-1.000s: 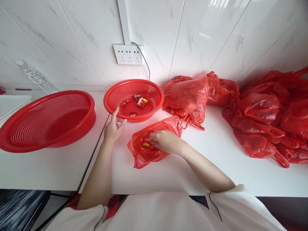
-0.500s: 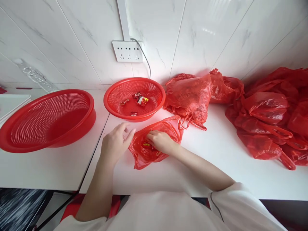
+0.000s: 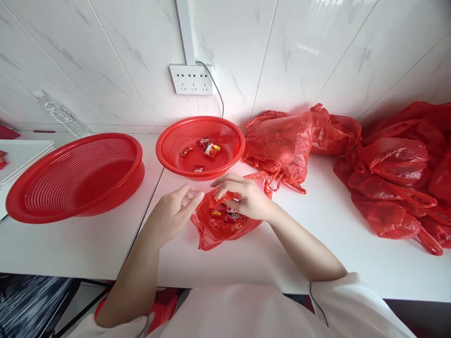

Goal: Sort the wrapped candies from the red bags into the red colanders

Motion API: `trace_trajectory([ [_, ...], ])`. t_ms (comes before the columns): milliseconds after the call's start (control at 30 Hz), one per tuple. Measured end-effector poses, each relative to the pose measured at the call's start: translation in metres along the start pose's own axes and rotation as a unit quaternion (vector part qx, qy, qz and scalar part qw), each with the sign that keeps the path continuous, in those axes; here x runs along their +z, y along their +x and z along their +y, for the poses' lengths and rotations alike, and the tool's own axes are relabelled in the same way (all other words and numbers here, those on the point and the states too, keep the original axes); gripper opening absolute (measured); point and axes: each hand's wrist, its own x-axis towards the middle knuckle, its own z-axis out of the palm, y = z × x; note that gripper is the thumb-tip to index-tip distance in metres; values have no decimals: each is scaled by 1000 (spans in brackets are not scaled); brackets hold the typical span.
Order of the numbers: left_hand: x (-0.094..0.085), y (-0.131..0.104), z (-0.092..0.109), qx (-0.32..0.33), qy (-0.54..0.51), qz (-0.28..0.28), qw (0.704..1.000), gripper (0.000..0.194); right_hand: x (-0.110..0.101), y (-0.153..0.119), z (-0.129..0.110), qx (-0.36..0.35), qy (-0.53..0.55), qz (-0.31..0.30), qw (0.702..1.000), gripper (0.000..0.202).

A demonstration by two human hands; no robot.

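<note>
An opened red plastic bag (image 3: 211, 237) lies on the white table in front of me, with several small wrapped packets (image 3: 234, 215) showing inside. Over the bag's upper part is my right hand (image 3: 243, 195), fingers curved and apart, nothing visible between them. My left hand (image 3: 176, 211) is at the bag's left edge, thumb and fingers apart and holding nothing. Just behind the bag stands a round red basket (image 3: 165, 157) with several small packets (image 3: 211, 149) in it.
A larger red basket (image 3: 134, 180) stands at the left, beside a white tray (image 3: 21, 152) and a clear bottle (image 3: 65, 115). Filled red bags (image 3: 282, 141) sit behind to the right, with a bigger heap (image 3: 394, 159) at far right. A socket panel (image 3: 192, 80) is on the wall.
My right hand has lifted out of the bag and its fingers have spread, uncovering packets. My left hand has shifted slightly. The whole view has moved a little.
</note>
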Motion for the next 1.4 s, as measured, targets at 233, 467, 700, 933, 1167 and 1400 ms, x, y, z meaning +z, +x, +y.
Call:
trace_trajectory([
  [233,-1,0,64,177,-338,-175,908,37,-42,-10,-61,-135,-45,221,965,14],
  [467,7,-6,78,288,-385,-61,875,25,-43,-10,-64,-117,59,225,966,44],
  [700,8,-17,83,303,-348,7,887,24,-41,-13,-70,-5,285,184,941,37],
  [933,7,-2,72,296,-334,-69,892,24,-39,-10,-71,40,280,212,935,26],
  [1167,21,7,72,294,-362,-61,883,15,-28,-3,-64,32,220,294,930,11],
  [1400,31,9,74,362,-339,107,862,15,-27,-8,-75,-10,40,265,963,31],
])
